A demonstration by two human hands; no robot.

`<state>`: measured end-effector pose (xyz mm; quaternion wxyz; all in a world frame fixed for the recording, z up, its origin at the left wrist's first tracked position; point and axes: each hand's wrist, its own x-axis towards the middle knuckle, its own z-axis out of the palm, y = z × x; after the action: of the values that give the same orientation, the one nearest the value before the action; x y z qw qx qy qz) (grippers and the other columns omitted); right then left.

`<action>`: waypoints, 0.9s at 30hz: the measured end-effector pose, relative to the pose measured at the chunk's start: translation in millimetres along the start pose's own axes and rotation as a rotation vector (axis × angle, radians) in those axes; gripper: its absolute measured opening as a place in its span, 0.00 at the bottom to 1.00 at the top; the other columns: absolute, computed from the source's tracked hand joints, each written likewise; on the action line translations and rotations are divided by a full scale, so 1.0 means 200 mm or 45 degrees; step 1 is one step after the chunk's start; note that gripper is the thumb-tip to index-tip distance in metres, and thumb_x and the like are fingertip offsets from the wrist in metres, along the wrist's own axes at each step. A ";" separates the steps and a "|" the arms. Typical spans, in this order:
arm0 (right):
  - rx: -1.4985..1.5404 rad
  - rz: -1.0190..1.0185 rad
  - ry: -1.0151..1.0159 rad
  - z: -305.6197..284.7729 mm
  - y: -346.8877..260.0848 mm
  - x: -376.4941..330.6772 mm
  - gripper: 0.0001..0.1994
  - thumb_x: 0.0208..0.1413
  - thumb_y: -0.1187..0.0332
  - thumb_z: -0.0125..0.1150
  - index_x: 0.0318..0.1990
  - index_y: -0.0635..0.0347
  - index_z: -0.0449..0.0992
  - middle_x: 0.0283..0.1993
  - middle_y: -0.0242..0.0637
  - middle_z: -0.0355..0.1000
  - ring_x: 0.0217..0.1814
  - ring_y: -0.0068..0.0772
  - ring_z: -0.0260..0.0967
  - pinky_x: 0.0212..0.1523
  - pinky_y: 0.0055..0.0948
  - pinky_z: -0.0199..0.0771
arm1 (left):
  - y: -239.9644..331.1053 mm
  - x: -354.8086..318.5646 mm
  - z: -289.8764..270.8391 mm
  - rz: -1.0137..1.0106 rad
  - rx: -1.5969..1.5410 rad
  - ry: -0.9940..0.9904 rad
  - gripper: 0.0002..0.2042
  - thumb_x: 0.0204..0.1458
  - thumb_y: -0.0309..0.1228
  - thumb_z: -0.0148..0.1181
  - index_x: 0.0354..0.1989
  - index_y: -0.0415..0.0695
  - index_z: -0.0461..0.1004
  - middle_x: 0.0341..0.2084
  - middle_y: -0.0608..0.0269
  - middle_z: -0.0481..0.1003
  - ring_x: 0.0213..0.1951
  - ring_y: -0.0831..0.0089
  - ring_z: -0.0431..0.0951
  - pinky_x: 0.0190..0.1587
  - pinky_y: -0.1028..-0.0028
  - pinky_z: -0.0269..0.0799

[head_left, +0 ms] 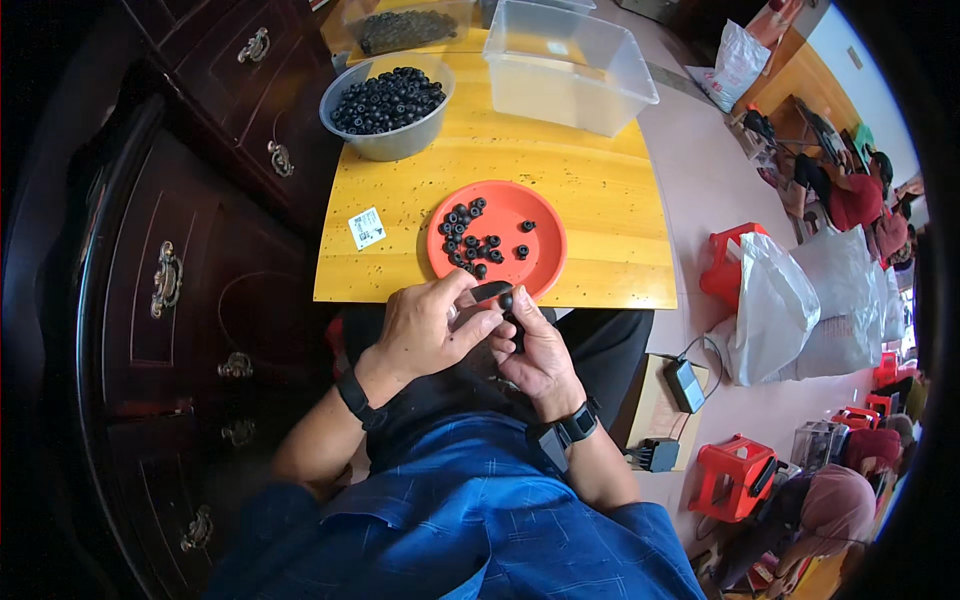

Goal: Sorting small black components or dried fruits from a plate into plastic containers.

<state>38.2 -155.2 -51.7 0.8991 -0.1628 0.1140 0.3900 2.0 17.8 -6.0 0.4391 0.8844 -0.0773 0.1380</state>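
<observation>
My left hand (420,322) is closed, with a small dark blade-shaped tool (490,291) sticking out from between its thumb and fingers. Just to the right, my right hand (537,352) pinches a small black round rubber-like part (506,300) against the tip of the tool. Something else dark shows within the right fingers, too small to name. Both hands are over my lap at the near rim of a red plate (552,232). Several black ring-shaped parts (494,241) lie loose on that plate, mostly on its left side.
On the yellow table (610,240) stand a translucent bowl (392,147) heaped with black parts and a clear plastic bin (570,85). A white label card (367,228) lies left. Dark drawers (160,330) border the left side; red stools (735,478), plastic bags (770,310) and people are at right.
</observation>
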 end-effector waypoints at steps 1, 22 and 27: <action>-0.024 -0.001 0.011 0.01 0.00 0.00 0.08 0.65 0.63 0.57 0.44 0.56 0.73 0.38 0.31 0.72 0.29 0.17 0.65 0.25 0.15 0.65 | 0.00 0.01 0.00 -0.004 0.000 0.002 0.12 0.52 0.36 0.66 0.37 0.42 0.73 0.19 0.62 0.74 0.20 0.71 0.76 0.23 0.74 0.68; -0.057 0.126 0.031 -0.06 0.01 0.08 0.12 0.67 0.60 0.53 0.47 0.59 0.73 0.41 0.36 0.74 0.34 0.24 0.72 0.31 0.20 0.74 | -0.07 0.16 -0.08 0.047 0.043 -0.085 0.10 0.48 0.36 0.68 0.34 0.44 0.77 0.19 0.56 0.76 0.24 0.57 0.80 0.27 0.62 0.73; 0.161 0.154 0.031 0.02 0.01 0.08 0.16 0.68 0.61 0.50 0.51 0.66 0.71 0.59 0.52 0.70 0.53 0.41 0.75 0.49 0.31 0.80 | -0.27 0.59 -0.43 -0.005 0.386 0.430 0.18 0.51 0.39 0.66 0.47 0.43 0.77 0.24 0.53 0.78 0.29 0.58 0.81 0.31 0.63 0.74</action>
<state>47.3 -143.0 -54.3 0.8809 -0.1034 0.1589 0.4337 112.4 117.4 38.3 0.3080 0.9048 0.0207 0.2932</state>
